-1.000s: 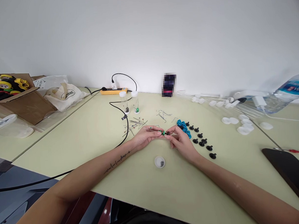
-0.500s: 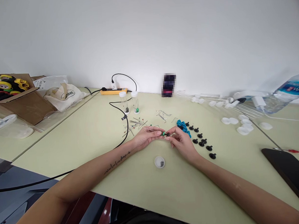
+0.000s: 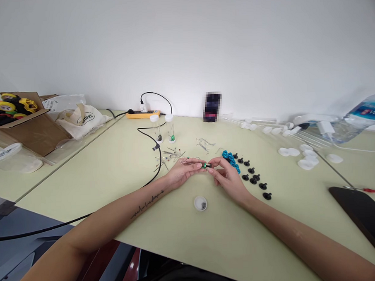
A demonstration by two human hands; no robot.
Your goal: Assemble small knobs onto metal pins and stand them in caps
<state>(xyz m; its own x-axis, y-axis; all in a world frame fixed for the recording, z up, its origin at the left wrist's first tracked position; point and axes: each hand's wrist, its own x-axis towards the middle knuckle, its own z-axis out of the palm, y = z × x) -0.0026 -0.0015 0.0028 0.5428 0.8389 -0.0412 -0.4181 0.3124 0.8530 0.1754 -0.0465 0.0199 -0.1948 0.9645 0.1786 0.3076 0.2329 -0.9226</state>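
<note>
My left hand (image 3: 184, 172) and my right hand (image 3: 228, 175) meet over the middle of the pale green table (image 3: 120, 176). Both pinch a small green and black part (image 3: 206, 165) between their fingertips. Just right of my right hand lie a heap of blue beads (image 3: 231, 158) and several black knobs (image 3: 253, 179). A small white cap (image 3: 200, 203) with dark bits in it sits in front of my hands. Thin metal pins (image 3: 171, 154) lie scattered behind my left hand.
Two small vials (image 3: 163, 128) stand behind the pins, near a black cable (image 3: 150, 138) and a yellow power strip (image 3: 142, 114). White caps (image 3: 303, 154) and clear tubes lie at right, with a water bottle (image 3: 357, 118). A cardboard box (image 3: 25, 122) stands far left, a dark tablet (image 3: 361, 215) near right.
Almost nothing has moved. My fingers have shifted slightly on the small green and black part; both hands stay in the same place.
</note>
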